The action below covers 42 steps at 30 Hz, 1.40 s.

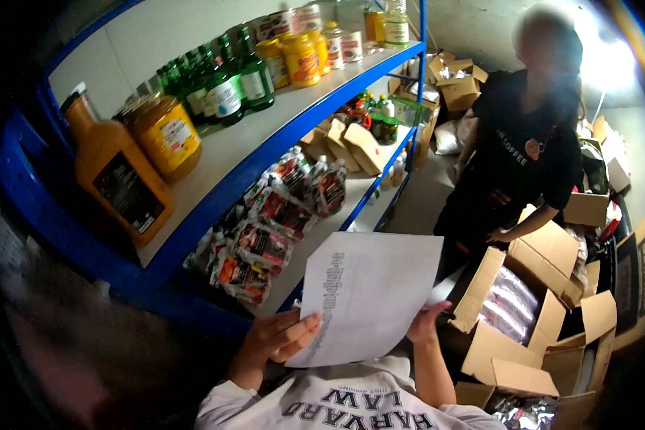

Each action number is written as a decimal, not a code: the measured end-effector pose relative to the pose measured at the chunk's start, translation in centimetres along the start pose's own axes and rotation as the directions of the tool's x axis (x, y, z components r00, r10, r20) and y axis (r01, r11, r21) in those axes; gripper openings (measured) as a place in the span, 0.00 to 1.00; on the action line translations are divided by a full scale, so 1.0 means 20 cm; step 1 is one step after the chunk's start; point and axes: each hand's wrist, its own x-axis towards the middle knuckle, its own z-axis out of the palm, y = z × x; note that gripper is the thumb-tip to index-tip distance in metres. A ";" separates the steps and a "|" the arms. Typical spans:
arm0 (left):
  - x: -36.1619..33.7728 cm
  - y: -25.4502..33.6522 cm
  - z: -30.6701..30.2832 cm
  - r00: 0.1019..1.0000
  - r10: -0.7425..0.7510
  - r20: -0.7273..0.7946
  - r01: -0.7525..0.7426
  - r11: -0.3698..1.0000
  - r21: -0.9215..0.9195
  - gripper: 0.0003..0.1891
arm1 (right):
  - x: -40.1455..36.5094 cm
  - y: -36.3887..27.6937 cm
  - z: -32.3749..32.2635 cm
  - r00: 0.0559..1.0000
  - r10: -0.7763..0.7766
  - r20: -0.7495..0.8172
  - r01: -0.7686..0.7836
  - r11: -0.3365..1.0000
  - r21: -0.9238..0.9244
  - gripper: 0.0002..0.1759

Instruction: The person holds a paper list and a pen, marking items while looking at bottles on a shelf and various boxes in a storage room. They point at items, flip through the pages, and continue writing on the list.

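Note:
A sheet of white paper (380, 287) with a column of small printed text is held up in front of my chest. My left hand (287, 335) pinches its lower left edge, fingers folded over the front. At the lower right edge my right hand (428, 322) grips the same sheet, its fingers partly hidden behind it. A small dark item (446, 311) shows by the right fingertips; I cannot tell what it is. Beyond the sheet's left side lie plastic-wrapped packs (265, 247) on a lower shelf.
A blue-edged shelf (294, 118) holds green bottles (254, 79), yellow jars (301, 61), a big honey-coloured jar (166, 136) and a brown sauce bottle (118, 172). A person in black (516, 150) stands ahead on the right. Open cardboard boxes (509, 358) crowd the right-hand floor.

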 end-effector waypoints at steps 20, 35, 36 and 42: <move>-0.58 -0.02 -0.05 0.598 -0.466 0.652 0.791 0.213 -0.573 0.17 | -0.39 0.41 0.21 0.872 -0.419 -0.255 0.201 0.780 -0.592 0.12; 0.03 0.22 0.43 0.715 -0.362 0.598 0.696 0.284 -0.659 0.27 | -0.51 -0.37 -0.06 0.859 -0.473 -0.194 0.161 0.609 -0.776 0.05; 0.06 0.23 0.45 0.750 -0.249 0.613 0.659 0.191 -0.728 0.26 | -0.53 -0.42 -0.12 0.889 -0.447 -0.104 0.241 0.648 -0.723 0.06; 0.23 0.38 0.45 0.942 0.158 0.296 0.314 -0.112 -0.943 0.25 | -0.49 -0.64 -0.22 0.852 -0.276 0.445 0.469 0.780 -0.414 0.13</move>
